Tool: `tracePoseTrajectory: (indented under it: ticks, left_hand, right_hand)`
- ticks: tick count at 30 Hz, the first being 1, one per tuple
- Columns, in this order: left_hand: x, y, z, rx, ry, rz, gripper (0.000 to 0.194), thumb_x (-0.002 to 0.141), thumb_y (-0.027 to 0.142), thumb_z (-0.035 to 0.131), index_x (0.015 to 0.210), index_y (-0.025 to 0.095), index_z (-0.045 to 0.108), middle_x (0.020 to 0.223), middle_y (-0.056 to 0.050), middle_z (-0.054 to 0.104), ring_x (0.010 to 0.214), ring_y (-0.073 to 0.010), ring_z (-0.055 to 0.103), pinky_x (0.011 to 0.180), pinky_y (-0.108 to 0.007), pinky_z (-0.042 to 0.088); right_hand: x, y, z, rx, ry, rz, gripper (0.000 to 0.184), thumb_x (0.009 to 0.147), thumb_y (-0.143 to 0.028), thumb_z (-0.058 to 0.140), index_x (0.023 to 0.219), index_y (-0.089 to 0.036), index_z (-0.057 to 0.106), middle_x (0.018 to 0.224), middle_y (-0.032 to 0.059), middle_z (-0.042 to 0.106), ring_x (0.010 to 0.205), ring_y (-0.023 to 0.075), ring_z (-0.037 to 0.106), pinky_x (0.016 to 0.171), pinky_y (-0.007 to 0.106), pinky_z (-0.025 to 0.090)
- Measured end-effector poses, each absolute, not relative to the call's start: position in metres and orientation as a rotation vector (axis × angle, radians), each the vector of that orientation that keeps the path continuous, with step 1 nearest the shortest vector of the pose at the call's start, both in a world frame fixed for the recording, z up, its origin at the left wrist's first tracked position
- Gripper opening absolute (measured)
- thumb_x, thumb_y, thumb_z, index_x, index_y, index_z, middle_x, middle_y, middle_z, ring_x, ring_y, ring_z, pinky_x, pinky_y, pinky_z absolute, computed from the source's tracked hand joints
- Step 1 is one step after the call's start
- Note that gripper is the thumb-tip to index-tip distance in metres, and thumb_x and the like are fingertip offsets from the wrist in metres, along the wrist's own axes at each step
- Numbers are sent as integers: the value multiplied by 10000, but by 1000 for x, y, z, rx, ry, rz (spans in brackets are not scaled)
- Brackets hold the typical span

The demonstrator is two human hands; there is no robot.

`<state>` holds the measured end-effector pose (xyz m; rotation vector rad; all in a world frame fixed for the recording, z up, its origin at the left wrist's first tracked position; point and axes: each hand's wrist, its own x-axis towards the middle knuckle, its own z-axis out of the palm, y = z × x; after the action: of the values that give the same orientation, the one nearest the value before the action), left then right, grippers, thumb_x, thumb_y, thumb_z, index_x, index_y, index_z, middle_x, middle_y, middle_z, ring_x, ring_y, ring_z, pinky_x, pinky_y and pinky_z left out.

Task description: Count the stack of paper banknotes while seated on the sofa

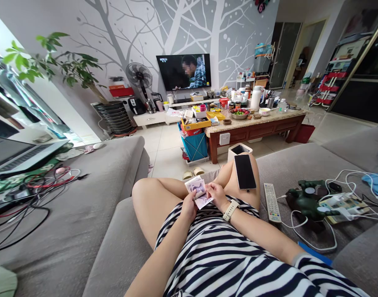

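I sit cross-legged on a grey sofa (83, 231) in a striped dress. My left hand (189, 205) and my right hand (216, 195) both grip a small stack of banknotes (197, 190) over my lap. A pale watch is on my right wrist. A black smartphone (244, 171) lies screen up on my right knee. A white remote control (271, 202) rests on the sofa just right of my leg.
A dark green gadget (306, 202) and a power strip (343, 205) with white cables lie on the sofa at right. A laptop (18, 154) and tangled wires sit at left. Ahead stand a cluttered coffee table (253, 126), a TV (183, 71), a fan (139, 78) and a potted plant (53, 62).
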<state>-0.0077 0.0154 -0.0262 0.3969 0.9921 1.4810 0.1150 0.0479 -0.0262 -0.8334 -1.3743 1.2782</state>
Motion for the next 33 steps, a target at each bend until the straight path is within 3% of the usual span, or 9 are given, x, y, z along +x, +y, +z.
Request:
tracePoseTrajectory:
  ticks: [6,10,19,33]
  left_hand:
    - [-9,14,-28,412,991,1495,184,731,113,623,912,91,645,782,-108,732,755,-244,703,780,-403,568]
    - [-9,12,-27,406,996,1490,164,701,75,636,864,95,643,736,-98,727,729,-246,705,770,-410,571]
    - [-8,17,-30,366,933,1507,268,839,261,535,1021,94,639,866,-129,735,805,-254,702,789,-418,564]
    - [-9,21,-34,347,968,1501,276,835,256,536,1040,102,637,865,-124,734,808,-251,701,796,-411,559]
  right_hand:
    - [113,54,-31,-923,-1297,1197,281,719,-458,628,736,-209,498,517,-61,482,463,123,446,466,235,353]
    - [115,55,-32,-956,-1314,1147,259,713,-433,622,667,-199,522,568,-26,534,565,147,490,525,246,381]
    - [115,52,-33,-925,-1305,1168,241,742,-422,600,682,-191,565,588,-15,553,588,153,503,547,253,395]
    - [115,51,-29,-845,-1293,1296,310,755,-483,577,707,-177,602,559,-14,525,558,146,471,527,254,382]
